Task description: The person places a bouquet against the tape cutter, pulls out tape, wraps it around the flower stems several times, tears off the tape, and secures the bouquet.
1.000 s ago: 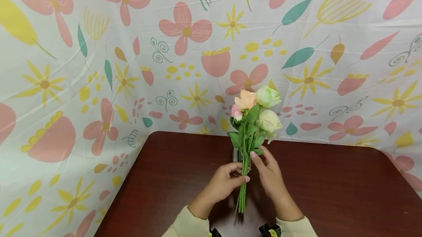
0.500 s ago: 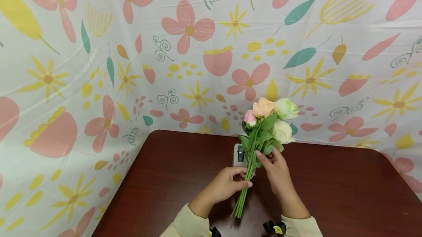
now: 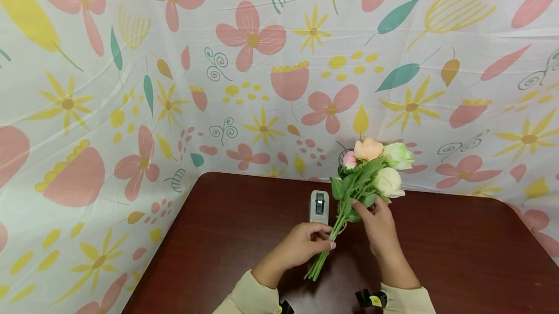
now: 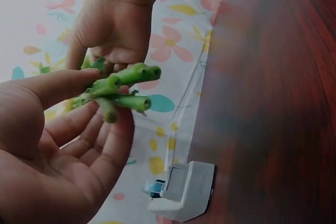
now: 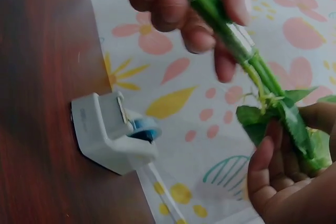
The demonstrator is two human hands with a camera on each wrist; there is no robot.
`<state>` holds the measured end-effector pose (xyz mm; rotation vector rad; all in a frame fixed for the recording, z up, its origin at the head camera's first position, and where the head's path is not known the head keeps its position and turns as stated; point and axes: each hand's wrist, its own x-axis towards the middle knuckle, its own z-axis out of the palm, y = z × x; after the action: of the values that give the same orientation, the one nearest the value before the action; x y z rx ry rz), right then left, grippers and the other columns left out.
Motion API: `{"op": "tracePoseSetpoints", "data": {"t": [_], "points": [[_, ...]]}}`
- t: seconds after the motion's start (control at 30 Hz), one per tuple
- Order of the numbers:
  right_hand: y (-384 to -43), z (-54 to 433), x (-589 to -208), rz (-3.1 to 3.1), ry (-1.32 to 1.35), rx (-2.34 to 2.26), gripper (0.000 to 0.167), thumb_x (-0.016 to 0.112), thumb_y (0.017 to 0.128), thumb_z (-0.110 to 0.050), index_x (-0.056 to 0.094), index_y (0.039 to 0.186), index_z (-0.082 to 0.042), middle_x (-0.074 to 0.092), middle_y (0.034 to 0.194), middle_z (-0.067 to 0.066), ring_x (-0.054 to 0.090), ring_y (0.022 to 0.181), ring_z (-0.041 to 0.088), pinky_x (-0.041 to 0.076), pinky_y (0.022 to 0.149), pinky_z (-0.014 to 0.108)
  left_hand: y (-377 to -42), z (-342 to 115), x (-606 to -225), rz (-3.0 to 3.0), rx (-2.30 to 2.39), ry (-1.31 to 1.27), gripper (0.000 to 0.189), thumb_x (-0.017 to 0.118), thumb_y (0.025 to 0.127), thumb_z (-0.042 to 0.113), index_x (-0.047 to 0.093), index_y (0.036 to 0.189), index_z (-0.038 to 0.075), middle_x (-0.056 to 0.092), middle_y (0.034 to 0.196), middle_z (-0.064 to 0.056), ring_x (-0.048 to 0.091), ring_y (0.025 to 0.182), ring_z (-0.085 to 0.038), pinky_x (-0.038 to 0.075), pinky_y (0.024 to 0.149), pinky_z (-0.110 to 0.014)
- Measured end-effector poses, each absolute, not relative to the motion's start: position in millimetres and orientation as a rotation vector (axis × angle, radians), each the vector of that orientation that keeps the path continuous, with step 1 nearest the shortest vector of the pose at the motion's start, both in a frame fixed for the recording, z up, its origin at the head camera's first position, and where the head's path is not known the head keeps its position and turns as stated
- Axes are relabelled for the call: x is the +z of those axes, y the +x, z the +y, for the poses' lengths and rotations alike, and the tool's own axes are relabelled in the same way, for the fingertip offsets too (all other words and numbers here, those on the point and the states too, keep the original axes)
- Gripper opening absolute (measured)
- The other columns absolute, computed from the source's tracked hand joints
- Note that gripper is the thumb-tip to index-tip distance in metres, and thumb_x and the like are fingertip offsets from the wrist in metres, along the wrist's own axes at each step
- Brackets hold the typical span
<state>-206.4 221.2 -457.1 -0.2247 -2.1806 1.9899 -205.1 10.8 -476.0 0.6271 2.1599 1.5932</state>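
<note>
A bunch of roses [image 3: 360, 175], with peach, pink, cream and pale green heads, leans to the right over the table in the head view. My left hand [image 3: 297, 248] pinches the green stems between thumb and fingers, low down. Higher up, just under the blooms, my right hand [image 3: 380, 229] holds the leafy part. The cut stem ends [image 4: 123, 80] stick out toward the camera in the left wrist view. A shiny clear band [image 5: 241, 43] wraps the stems in the right wrist view, between the two hands.
A white tape dispenser [image 3: 320, 207] with a blue-cored roll stands on the dark red wooden table [image 3: 227, 226], just behind the left hand. A flower-printed cloth [image 3: 244, 110] hangs along the back and left sides of the table.
The rose heads have swung to the right and down, the bunch going from nearly upright to slanted. My right hand moved right with it, and the tape dispenser has come into fuller view.
</note>
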Motion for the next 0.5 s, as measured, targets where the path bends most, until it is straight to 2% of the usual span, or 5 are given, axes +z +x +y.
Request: {"op": "tracePoseSetpoints", "data": {"t": [0.13,0.27,0.37,0.5], "points": [[-210,231,-460,-2.261,-0.283,1.964,0.042,0.064,0.1,-0.034,0.053,0.127,-0.004,0.061,0.106,-0.016,0.059,0.099,-0.002,0.05,0.082,0.019,-209,9,-484,2.184,1.503,0.651,0.035,0.073,0.093,0.019,0.07,0.126,0.009,0.073,0.1,-0.001,0.063,0.084,0.0,0.051,0.074,-0.021],[-214,239,-469,-2.391,-0.306,1.899,0.048,0.062,0.101,-0.037,0.052,0.133,-0.003,0.065,0.104,-0.012,0.061,0.093,-0.002,0.052,0.082,0.023,-213,10,-492,2.24,1.371,0.681,0.036,0.074,0.092,0.02,0.07,0.126,0.011,0.074,0.1,0.002,0.063,0.084,0.002,0.051,0.073,-0.02],[-216,240,-475,-2.486,-0.305,1.859,0.052,0.061,0.101,-0.038,0.051,0.136,-0.001,0.068,0.107,-0.003,0.062,0.09,0.0,0.053,0.081,0.027,-214,11,-496,2.269,1.313,0.668,0.034,0.075,0.091,0.017,0.072,0.124,0.01,0.074,0.096,0.002,0.063,0.078,0.002,0.051,0.068,-0.02],[-218,239,-483,-2.554,-0.302,1.851,0.052,0.06,0.102,-0.037,0.051,0.137,0.0,0.067,0.107,0.001,0.061,0.087,0.003,0.053,0.079,0.03,-213,10,-500,2.281,1.282,0.617,0.033,0.076,0.089,0.012,0.072,0.121,0.007,0.073,0.093,0.0,0.065,0.069,-0.007,0.051,0.06,-0.021]]}}
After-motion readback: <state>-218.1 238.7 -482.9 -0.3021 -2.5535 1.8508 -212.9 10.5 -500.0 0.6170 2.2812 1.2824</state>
